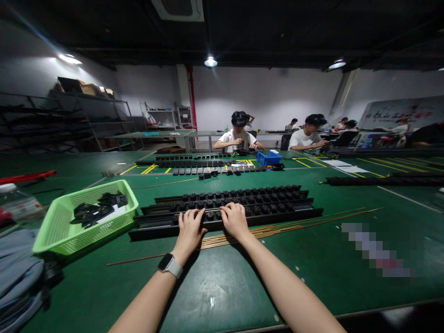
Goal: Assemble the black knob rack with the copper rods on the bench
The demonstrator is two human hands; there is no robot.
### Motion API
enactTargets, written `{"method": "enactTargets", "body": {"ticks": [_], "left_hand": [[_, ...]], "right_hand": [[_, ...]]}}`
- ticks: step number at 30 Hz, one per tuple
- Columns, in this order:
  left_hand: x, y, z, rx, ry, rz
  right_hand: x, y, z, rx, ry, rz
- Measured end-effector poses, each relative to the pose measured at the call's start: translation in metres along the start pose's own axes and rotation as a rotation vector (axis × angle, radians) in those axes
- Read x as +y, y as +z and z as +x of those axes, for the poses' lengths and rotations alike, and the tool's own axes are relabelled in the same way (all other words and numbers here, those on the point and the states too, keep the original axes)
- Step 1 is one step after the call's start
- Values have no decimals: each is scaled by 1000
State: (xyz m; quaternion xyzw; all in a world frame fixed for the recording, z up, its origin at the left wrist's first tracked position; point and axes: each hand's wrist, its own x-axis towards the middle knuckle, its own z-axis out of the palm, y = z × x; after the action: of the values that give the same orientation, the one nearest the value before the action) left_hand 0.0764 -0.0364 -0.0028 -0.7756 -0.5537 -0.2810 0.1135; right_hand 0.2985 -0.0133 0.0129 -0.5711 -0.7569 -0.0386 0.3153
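The writing on the banner (398, 113) is too blurred to read. The green basket (86, 240) contains black parts (86, 213). Palms downward, the left hand (190, 226) and the right hand (235, 221) bend their fingers onto a thin rod (211, 211) over the rails (277, 218); whether they pinch it, one cannot tell

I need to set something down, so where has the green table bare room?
Nearly bare table between the forearms, nearer than the gold rods; also between the black rails and dark strip, at right. Crowded: around the left hand and right hand, and inside the green basket.
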Motion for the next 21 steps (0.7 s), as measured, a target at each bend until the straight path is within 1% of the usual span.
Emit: {"method": "enactTargets", "body": {"ticks": [3, 6, 9, 10, 13, 15, 17, 21], "left_hand": [[-2, -1, 1, -8, -3, -21], [-6, -6, 3, 58, -74, -28], [-15, -12, 6, 165, -241, -13], [-20, -13, 6, 183, -306, -1], [-32, -12, 6, 160, -486, 26], [-38, -9, 5, 123, -553, 12], [-40, -5, 3, 99, -551, -10], [-35, 3, 0, 102, -467, -49]], "right_hand": [[1, 2, 3, -3, 27, 25], [2, 3, 4, -11, 44, 52], [3, 3, 4, 7, 56, 63], [2, 4, 4, 19, 63, 66], [2, 6, 4, 56, 86, 74], [2, 7, 5, 66, 94, 68], [2, 9, 5, 73, 100, 49], [1, 14, 4, 91, 102, -14]]}}
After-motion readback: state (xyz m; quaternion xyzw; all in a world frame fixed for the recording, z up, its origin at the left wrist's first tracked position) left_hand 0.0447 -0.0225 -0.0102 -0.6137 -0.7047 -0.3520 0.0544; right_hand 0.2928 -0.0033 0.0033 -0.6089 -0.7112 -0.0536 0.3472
